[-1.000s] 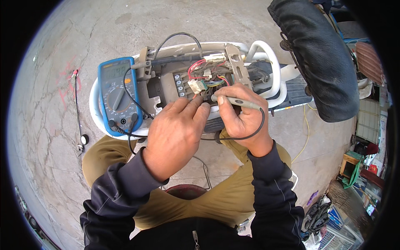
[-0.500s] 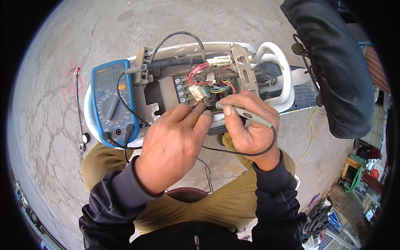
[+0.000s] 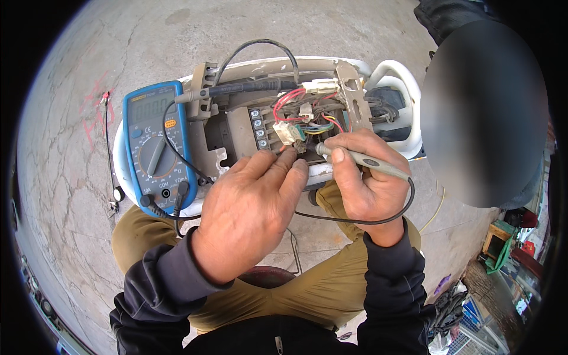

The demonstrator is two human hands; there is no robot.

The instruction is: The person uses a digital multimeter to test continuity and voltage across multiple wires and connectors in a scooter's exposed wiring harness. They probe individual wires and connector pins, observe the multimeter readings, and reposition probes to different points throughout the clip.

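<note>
My right hand [image 3: 373, 183] is closed around a grey test probe [image 3: 373, 163], its tip down among the wires of an opened white vehicle body [image 3: 319, 171]. Beside it, the fingers of my left hand [image 3: 248, 207] press together at a dusty wire connector [image 3: 300, 147], partly hidden by the fingertips. A white-and-green plug [image 3: 289, 133] lies just above them. To the left leans a blue multimeter [image 3: 157, 145], with black leads in its lower sockets. A second probe [image 3: 236, 90] rests along the body, near the meter's upper right corner.
Colored wires [image 3: 316, 123] and a row of screw terminals [image 3: 258, 130] sit in the cavity. A white tube handle [image 3: 411, 103] rises at the right end. Beyond it is a black wrinkled pad [image 3: 449, 18], mostly covered by a blurred patch. Assorted items lie at the lower right.
The meter's display reading has changed. Both hands and the probe appear slightly farther right in the view, keeping their grips; a blurred patch now covers most of the black pad.
</note>
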